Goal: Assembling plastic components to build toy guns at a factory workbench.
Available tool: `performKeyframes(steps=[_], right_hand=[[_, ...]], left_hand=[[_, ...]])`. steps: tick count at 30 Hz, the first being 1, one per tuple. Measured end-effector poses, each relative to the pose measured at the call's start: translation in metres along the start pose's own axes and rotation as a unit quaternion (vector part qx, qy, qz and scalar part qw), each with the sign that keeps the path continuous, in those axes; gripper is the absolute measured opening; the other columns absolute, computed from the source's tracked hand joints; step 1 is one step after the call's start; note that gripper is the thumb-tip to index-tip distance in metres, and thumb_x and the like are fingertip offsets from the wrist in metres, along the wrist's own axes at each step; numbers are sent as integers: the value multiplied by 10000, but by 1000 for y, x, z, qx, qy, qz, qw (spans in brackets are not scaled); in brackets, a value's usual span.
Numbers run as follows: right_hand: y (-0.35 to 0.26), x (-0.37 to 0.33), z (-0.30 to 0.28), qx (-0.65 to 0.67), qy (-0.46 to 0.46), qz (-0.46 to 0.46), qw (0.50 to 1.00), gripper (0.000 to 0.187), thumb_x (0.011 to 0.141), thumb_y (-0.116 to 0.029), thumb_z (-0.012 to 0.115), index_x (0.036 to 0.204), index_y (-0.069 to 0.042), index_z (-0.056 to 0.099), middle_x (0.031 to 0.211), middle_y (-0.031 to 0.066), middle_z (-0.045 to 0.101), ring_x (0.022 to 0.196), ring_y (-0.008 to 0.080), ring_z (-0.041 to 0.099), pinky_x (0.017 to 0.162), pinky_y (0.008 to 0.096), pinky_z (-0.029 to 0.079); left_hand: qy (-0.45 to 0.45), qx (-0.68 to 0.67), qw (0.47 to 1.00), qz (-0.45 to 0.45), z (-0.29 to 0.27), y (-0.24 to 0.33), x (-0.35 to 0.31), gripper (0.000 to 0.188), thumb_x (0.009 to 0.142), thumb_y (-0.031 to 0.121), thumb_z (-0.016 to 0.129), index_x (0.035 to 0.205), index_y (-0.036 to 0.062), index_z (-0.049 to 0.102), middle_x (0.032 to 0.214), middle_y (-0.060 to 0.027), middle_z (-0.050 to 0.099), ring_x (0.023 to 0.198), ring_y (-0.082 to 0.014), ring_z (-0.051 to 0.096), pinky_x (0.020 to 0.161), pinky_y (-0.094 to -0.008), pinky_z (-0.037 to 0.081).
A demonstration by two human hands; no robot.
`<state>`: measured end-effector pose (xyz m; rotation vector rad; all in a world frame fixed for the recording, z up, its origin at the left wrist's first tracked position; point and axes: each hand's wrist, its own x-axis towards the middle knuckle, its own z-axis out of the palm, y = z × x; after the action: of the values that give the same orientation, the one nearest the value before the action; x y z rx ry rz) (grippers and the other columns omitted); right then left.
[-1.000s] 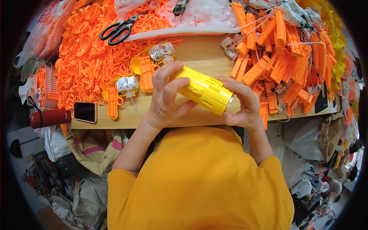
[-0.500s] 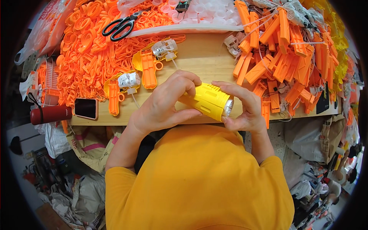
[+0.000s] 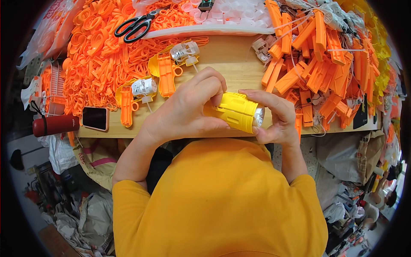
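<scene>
Between my hands, over the near edge of the table, is a yellow plastic flashlight (image 3: 236, 112) with a round, silvery lamp end facing right. My left hand (image 3: 188, 105) is closed around its left end, thumb below and curled fingers above. At the lamp end my right hand (image 3: 279, 118) grips the body between thumb and fingers. A lengthwise seam runs along the yellow casing. To the left of my hands lie two open flashlight halves, each with an orange battery case (image 3: 166, 73) and a silver-white lamp unit (image 3: 144, 87) in a yellow shell.
Loose orange plastic parts (image 3: 94, 55) are heaped on the left, with black scissors (image 3: 135, 28) on top. A phone (image 3: 95, 118) and red bottle (image 3: 56, 125) lie at the left edge. Wired orange cases (image 3: 317, 68) pile up on the right. Translucent caps (image 3: 235, 15) fill a tray behind.
The flashlight has turned slightly about its length, so its seam shows more plainly and its lamp end has shifted a little right. My left hand has risen slightly; both hands still hold it.
</scene>
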<state>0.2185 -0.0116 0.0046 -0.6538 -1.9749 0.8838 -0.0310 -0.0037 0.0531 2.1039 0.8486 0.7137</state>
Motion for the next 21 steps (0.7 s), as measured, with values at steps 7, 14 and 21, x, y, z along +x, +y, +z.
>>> performKeyframes(steps=[7,14,21], right_hand=[[1,-8,3,45,29,39,998,528,695,-222,681,1136,50,578,1086,257,643,1024,311,649,892,356,503],[4,-8,2,55,21,19,998,530,698,-218,692,1132,60,571,1086,263,640,1036,330,641,908,371,493],[7,-8,4,72,22,14,997,546,722,-237,703,1152,64,556,1093,281,631,1037,342,636,908,390,491]], left_hand=[[93,54,994,8,10,-6,-3,534,625,173,840,945,35,435,1072,-153,521,976,-334,539,796,-357,462],[78,67,995,-1,3,-17,-16,514,619,229,857,890,34,467,1086,-161,532,993,-339,548,819,-363,469],[95,28,995,12,6,-25,-16,483,630,223,858,850,36,472,1048,-153,546,975,-307,553,828,-352,464]])
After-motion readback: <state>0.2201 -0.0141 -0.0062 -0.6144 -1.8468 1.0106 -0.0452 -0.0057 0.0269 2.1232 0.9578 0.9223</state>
